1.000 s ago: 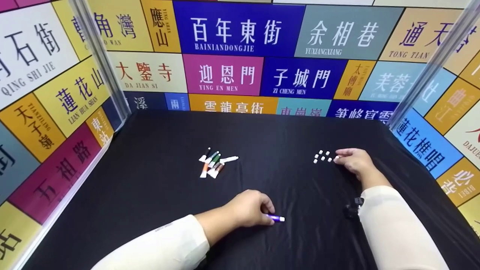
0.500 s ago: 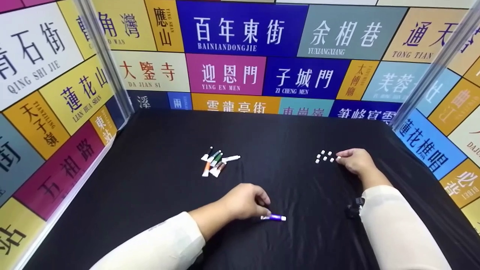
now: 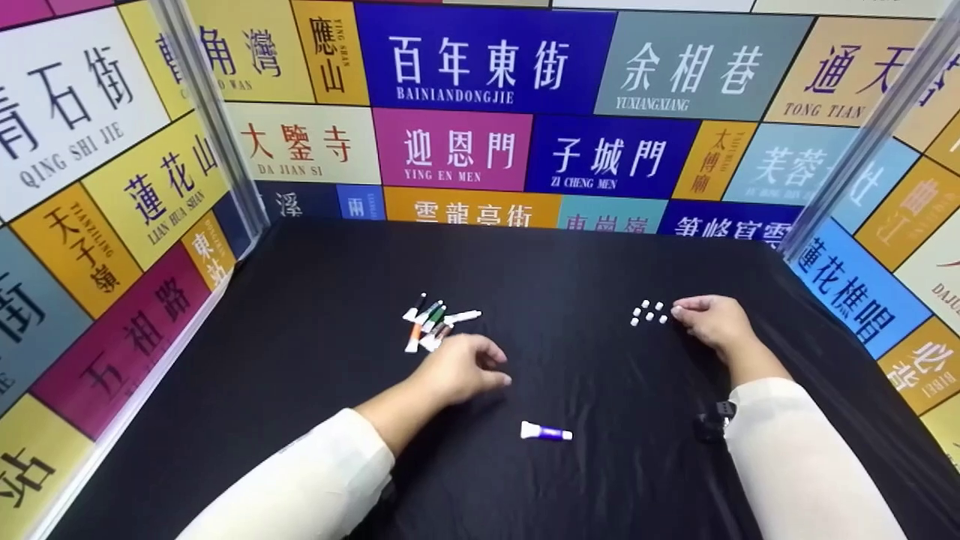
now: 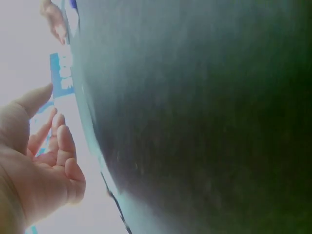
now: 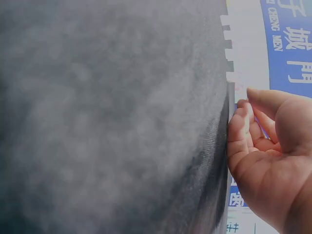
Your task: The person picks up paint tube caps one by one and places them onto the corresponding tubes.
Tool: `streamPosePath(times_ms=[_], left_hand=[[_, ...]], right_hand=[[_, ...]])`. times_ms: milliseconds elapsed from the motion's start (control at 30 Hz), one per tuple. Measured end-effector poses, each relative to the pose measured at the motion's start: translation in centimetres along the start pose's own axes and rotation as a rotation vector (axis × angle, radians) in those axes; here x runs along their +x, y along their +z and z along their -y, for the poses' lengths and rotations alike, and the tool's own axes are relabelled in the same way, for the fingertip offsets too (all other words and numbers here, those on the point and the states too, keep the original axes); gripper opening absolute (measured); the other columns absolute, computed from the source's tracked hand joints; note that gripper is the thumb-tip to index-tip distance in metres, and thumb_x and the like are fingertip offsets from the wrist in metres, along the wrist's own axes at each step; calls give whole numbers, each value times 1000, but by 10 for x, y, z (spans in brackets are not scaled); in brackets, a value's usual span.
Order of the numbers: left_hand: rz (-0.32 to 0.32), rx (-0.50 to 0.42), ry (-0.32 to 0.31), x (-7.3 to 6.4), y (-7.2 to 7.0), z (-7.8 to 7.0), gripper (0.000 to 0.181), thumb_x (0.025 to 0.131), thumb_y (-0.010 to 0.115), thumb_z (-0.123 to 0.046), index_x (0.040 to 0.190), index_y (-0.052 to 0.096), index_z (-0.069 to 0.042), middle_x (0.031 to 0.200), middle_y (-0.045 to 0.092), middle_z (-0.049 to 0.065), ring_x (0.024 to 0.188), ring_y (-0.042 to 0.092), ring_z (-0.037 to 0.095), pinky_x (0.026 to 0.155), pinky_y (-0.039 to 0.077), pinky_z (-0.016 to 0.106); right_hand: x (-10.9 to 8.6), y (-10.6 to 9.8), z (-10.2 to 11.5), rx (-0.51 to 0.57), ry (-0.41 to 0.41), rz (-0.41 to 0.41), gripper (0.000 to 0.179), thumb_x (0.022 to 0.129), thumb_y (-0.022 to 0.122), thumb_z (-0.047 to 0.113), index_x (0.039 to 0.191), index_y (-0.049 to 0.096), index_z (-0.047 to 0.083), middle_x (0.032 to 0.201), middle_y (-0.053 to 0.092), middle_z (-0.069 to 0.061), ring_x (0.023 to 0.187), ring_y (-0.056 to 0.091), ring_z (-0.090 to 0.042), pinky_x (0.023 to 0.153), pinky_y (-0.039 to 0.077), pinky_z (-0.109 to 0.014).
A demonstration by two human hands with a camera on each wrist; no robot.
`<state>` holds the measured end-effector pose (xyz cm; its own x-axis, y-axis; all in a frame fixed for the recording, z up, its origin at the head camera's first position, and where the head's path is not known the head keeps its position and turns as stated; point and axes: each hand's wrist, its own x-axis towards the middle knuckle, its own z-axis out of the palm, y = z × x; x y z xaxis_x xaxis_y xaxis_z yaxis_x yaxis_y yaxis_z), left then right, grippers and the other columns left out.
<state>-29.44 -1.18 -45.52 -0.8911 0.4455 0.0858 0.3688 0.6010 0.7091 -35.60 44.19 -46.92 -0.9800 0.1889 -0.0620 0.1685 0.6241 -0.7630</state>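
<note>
My left hand [image 3: 466,369] is over the black cloth with loosely curved fingers and nothing in them; in the left wrist view the left hand [image 4: 44,156] has thumb and fingers apart. Just beyond it lies a pile of small paint tubes, among them a green tube [image 3: 433,319], an orange tube [image 3: 413,336] and a white tube [image 3: 463,316]. A purple paint tube [image 3: 547,432] with a white cap lies alone nearer the front. At the right, my right hand [image 3: 709,322] pinches a small white block at its fingertips, beside several similar white blocks [image 3: 649,316].
A black cloth [image 3: 337,262] covers the table. Panels with coloured street-name signs [image 3: 480,60] stand behind it and along both sides, with clear corner posts [image 3: 214,127] between them.
My left hand has let go of the purple tube and moved left and away toward the tube pile. The right hand has stayed by the white blocks, its fingertips shifting slightly.
</note>
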Motion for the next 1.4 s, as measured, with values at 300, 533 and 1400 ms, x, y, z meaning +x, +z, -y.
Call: streamPosePath(times_ms=[300,533,1400], left_hand=[[-211,1,-81,10,-26,28,32,85,89,-21,112,79,-8,106,81,11,100,74,27,96,58,43],[-304,19,-151,17,-45,53,32,85,88,-18,113,79,-5,105,81,13,99,74,29,96,56,44],[-234,66,-364,11,-64,93,49,82,89,-30,122,74,-5,113,77,10,108,71,29,102,54,44]], right_hand=[[-17,5,18,123,-16,-44,49,104,71,33,139,67,-1,96,75,15,85,71,-8,78,60,-23],[-33,13,37,212,-73,-68,49,102,73,33,138,68,0,90,72,23,82,71,-7,79,60,-22],[-77,23,81,442,-262,-27,25,100,77,21,121,78,7,97,78,12,81,70,-9,79,61,-22]])
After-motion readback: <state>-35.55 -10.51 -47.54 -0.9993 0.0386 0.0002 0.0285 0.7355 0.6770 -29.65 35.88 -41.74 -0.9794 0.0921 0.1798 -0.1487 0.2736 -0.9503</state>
